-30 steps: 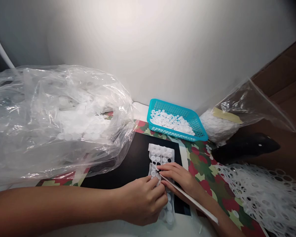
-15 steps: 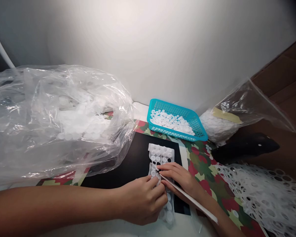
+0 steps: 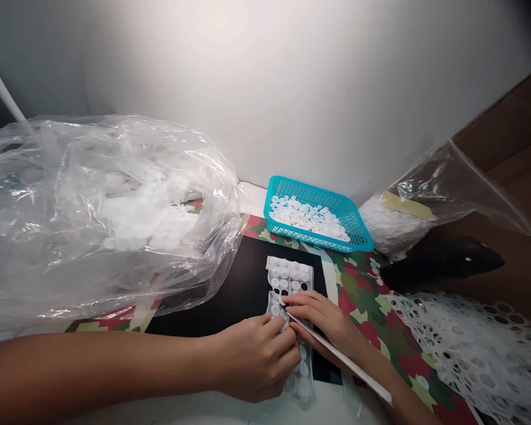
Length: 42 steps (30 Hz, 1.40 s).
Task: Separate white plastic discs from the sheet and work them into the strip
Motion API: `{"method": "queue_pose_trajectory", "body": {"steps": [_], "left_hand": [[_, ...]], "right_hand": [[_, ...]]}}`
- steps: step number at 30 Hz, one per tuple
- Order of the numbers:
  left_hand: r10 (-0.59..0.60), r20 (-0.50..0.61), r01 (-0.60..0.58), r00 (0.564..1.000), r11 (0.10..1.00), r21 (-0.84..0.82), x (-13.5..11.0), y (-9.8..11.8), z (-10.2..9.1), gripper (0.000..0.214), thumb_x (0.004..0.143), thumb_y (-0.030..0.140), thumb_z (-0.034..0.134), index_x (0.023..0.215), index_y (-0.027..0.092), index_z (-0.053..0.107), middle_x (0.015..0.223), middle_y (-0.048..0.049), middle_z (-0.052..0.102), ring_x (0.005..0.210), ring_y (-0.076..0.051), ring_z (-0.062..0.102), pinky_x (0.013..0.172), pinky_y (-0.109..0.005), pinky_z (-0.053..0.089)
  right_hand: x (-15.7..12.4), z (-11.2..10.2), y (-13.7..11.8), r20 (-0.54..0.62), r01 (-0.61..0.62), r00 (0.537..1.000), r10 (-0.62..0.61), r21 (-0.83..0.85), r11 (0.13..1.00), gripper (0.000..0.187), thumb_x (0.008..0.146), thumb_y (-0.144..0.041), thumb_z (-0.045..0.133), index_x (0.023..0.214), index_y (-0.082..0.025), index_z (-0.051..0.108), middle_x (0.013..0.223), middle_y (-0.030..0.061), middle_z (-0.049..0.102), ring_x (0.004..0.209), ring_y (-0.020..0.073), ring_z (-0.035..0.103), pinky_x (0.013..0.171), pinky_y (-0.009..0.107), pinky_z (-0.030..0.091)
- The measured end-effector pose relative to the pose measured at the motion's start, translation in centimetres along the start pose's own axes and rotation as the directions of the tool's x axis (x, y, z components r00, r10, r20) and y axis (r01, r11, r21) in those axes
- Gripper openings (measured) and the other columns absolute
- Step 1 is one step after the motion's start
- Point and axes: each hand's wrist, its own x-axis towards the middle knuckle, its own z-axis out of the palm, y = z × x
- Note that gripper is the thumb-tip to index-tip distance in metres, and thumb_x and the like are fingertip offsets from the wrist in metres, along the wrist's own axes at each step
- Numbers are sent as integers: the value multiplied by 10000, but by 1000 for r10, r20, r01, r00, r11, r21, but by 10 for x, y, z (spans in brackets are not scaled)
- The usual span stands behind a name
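A strip of clear sheet with rows of round white discs [image 3: 291, 270] lies lengthwise on a black mat [image 3: 243, 283]. Several dark round gaps show among its discs. Over its near part, my left hand [image 3: 259, 357] is closed, thumb and fingers pinched together at the strip; what they pinch is hidden. My right hand [image 3: 331, 324] rests at the strip's right side, its fingertips on the discs. A long, flat white stick [image 3: 349, 363] runs between its thumb and fingers, slanting back along the forearm, with its tip close to my left fingertips.
Behind the mat stands a blue basket [image 3: 363, 230] of small white discs. A large clear bag [image 3: 71, 236] fills the left. At right are a bag of white pieces [image 3: 393, 233], a black object [image 3: 446, 262] and a pile of perforated sheets [image 3: 491, 354]. A camouflage cloth [image 3: 363, 295] lies underneath.
Both hands, the strip of discs and the white stick look nearly the same as before. The view has shifted very slightly.
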Motion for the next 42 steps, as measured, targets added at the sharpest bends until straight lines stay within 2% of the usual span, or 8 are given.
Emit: {"method": "queue_pose_trajectory", "body": {"steps": [11,42], "left_hand": [[8,6,-8,1000,1000,-6,-1,0,-1,286,853,288,459,1012,88,589,902,-97,595,791,-232,556,701,-336,454],[-6,-5,6,1000,1000,-29,-1,-2,0,280,859,283,452,1010,92,589,893,-89,591,779,-229,549,667,-332,426]], "right_hand": [[-3,2,3,29,-24,999,23,16,1000,185,890,-129,549,1063,-186,576,1130,88,668,1072,197,594,935,371,514],[-4,5,4,3,-5,1000,5,-1,1000,179,893,-135,541,1059,-187,585,1116,84,676,1060,192,606,925,365,519]]}}
